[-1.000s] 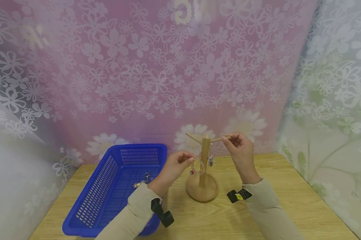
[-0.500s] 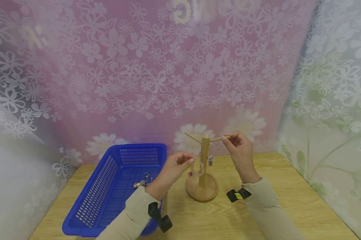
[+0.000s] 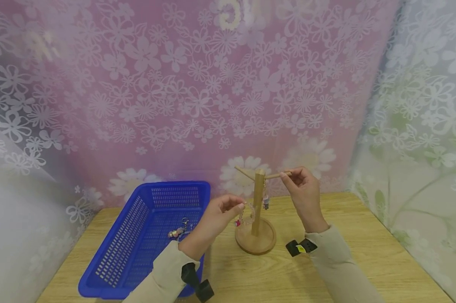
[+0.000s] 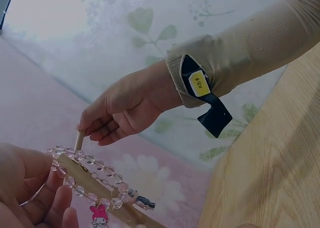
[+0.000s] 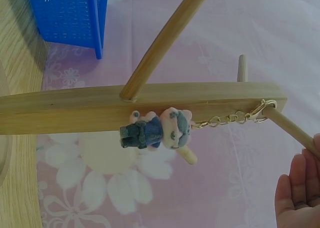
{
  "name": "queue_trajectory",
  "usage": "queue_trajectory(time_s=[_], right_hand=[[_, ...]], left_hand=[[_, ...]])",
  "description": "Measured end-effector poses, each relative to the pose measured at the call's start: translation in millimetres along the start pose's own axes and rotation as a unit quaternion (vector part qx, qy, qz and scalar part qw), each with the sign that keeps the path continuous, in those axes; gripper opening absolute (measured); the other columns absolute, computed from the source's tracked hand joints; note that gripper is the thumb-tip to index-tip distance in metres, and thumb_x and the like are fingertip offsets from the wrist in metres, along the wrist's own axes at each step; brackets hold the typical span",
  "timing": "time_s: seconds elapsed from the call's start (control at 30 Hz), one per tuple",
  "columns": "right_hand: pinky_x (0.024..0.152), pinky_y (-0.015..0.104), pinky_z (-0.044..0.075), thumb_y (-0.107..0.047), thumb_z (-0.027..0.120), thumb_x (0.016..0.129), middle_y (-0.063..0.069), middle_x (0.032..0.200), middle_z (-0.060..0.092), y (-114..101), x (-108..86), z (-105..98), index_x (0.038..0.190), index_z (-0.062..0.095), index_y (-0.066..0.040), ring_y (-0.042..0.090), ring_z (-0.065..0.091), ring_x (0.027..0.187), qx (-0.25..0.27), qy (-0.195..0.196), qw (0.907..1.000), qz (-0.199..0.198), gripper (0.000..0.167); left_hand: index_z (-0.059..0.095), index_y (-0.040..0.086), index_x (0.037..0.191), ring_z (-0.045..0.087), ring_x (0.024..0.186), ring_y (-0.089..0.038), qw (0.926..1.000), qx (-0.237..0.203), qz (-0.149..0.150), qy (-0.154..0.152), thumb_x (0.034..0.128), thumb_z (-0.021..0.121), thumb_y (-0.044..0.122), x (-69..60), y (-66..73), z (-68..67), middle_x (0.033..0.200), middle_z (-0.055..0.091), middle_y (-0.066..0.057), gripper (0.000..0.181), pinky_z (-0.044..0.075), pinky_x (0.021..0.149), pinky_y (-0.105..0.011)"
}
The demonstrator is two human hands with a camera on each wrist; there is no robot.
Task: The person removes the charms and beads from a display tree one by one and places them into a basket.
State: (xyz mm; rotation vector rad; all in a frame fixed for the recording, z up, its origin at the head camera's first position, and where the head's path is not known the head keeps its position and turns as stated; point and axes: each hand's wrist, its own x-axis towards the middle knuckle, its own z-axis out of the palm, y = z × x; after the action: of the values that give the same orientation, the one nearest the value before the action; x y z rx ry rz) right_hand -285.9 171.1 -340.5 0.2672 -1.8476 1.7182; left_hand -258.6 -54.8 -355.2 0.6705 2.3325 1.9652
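My left hand [image 3: 214, 219] pinches a bracelet of clear pink beads [image 4: 92, 198] between thumb and fingers. From the bracelet hangs a small pink-hooded charm [image 4: 99, 219]. It is held just left of the upright of a wooden peg stand [image 3: 257, 202], apart from the peg tips. My right hand [image 3: 305, 193] pinches the outer end of the stand's upper right peg [image 5: 292, 128]. A figurine keychain [image 5: 170, 130] in blue clothes hangs by its gold clasp on that same peg, close to the post.
A blue plastic basket [image 3: 144, 189] stands left of the stand, partly behind my left forearm. Inside it lie charm keychains [image 3: 176, 232], one with a metal clasp. Other pegs, including a lower peg [image 5: 162, 45], stick out from the post. Flowered curtains [image 3: 228, 105] enclose the wooden table [image 3: 326, 269].
My left hand has shifted slightly down and to the left with the bracelet, which swings a little away from the post. My right hand stays on the peg.
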Motion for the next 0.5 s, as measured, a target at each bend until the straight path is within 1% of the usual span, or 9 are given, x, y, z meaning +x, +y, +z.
queue_trajectory(time_s=[0.13,0.27,0.33,0.5], right_hand=[[0.073,0.016,0.050,-0.009,0.067,0.088,-0.011,0.088,0.062,1.1,-1.6,-0.2,0.093,0.056,0.005,0.007,0.060,0.079,-0.017,0.004,0.9998,-0.011,0.019],[0.072,0.016,0.049,-0.010,0.067,0.087,-0.012,0.088,0.063,2.0,-3.5,-0.8,0.092,0.058,0.004,0.007,0.061,0.078,-0.035,0.010,0.9990,-0.024,0.018],[0.072,0.016,0.050,-0.010,0.068,0.087,-0.010,0.088,0.064,2.1,-4.5,-1.0,0.092,0.059,0.004,0.006,0.061,0.078,-0.040,0.016,0.9986,-0.033,0.017],[0.069,0.016,0.049,-0.007,0.068,0.086,-0.011,0.085,0.064,2.5,-5.7,-0.9,0.090,0.061,0.005,0.005,0.061,0.076,-0.046,0.031,0.9969,-0.055,0.015]], left_hand=[[0.065,-0.001,0.106,0.058,0.086,-0.010,1.0000,-0.002,0.000,0.001,0.0924,0.061,0.017,-5.8,4.1,-2.9,0.102,0.065,-0.013,0.023,0.047,0.080,-0.029],[0.064,0.000,0.107,0.058,0.088,-0.011,0.9998,-0.014,-0.013,0.002,0.0925,0.061,0.018,-11.5,6.0,-7.0,0.102,0.064,-0.013,0.023,0.048,0.080,-0.030],[0.064,-0.001,0.107,0.058,0.088,-0.012,0.9997,-0.019,-0.017,0.003,0.0925,0.061,0.017,-14.1,5.9,-9.0,0.101,0.064,-0.012,0.023,0.048,0.081,-0.031],[0.064,-0.003,0.106,0.058,0.087,-0.013,0.9995,-0.010,-0.028,0.013,0.0920,0.062,0.016,-20.8,4.2,-15.1,0.099,0.065,-0.011,0.023,0.047,0.080,-0.031]])
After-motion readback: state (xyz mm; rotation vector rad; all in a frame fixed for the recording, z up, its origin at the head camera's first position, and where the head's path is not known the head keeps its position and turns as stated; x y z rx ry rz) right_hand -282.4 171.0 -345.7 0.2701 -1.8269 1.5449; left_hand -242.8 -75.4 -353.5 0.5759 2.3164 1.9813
